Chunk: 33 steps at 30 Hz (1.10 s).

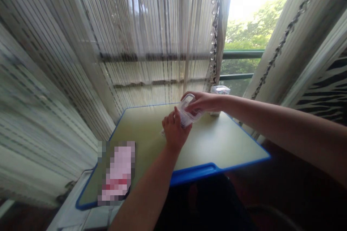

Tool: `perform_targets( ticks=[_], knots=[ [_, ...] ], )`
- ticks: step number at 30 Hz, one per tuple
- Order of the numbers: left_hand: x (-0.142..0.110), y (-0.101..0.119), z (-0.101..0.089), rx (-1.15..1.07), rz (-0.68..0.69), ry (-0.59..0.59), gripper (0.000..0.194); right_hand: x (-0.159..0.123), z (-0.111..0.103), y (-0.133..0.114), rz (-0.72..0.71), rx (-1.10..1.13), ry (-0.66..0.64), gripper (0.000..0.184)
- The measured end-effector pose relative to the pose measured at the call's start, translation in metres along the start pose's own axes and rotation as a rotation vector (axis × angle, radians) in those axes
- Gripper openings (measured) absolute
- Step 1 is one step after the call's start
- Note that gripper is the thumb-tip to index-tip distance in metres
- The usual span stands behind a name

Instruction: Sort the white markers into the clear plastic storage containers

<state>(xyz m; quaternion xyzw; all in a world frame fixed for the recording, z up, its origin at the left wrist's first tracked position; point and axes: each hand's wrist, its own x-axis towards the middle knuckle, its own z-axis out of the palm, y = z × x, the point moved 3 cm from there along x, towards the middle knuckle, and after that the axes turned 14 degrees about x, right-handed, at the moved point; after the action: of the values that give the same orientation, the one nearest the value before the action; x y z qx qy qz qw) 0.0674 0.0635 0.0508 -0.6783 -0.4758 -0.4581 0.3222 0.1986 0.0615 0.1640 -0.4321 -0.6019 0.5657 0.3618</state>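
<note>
Over the middle of the table, a clear plastic container (185, 118) is tilted between my hands. My left hand (175, 130) is wrapped round its near left side, with the thumb and fingers closed on it. From the right, my right hand (204, 101) reaches across the top end, its fingers bent against the clear rim or lid. Whether some fingertips are inside the container, I cannot tell. Small dark marks or contents show through the plastic near my left thumb. Behind my right wrist stands a second clear container (221, 89) with small coloured bits in it, partly hidden by the forearm.
The pale tabletop (217, 144) has a raised blue edge (195, 174). A pixelated pink and red flat item (118, 173) lies at its left end. Sheer striped curtains (151, 36) hang close behind the table, and a window opening with green rails (242, 55) is at the right.
</note>
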Motion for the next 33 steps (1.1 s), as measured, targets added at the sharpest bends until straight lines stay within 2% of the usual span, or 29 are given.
perform_targets(
  ticks=[3,10,14,20,25,28,33],
  knots=[
    [0.001,0.0,0.001,-0.017,-0.024,-0.011,0.079,0.001,0.002,-0.001,-0.028,-0.044,0.052,0.038],
    [0.004,0.003,0.001,0.003,-0.017,-0.085,0.069,0.002,0.001,-0.009,-0.039,-0.364,0.135,0.036],
    [0.004,0.002,0.0,0.026,-0.027,-0.096,0.068,0.002,0.001,-0.01,-0.004,-0.246,0.067,0.034],
    [0.003,0.0,0.001,0.037,-0.091,-0.137,0.077,0.005,0.003,-0.003,0.012,0.039,0.028,0.021],
    [0.004,0.0,0.001,0.015,-0.097,-0.164,0.079,0.004,0.004,0.0,0.019,0.089,0.011,0.023],
    [0.005,0.001,0.001,0.002,-0.093,-0.193,0.079,0.003,0.001,-0.001,0.016,0.012,0.065,0.021],
    [0.008,0.004,0.0,-0.004,-0.082,-0.246,0.079,0.005,-0.011,-0.007,-0.01,-0.293,0.156,0.023]
  ],
)
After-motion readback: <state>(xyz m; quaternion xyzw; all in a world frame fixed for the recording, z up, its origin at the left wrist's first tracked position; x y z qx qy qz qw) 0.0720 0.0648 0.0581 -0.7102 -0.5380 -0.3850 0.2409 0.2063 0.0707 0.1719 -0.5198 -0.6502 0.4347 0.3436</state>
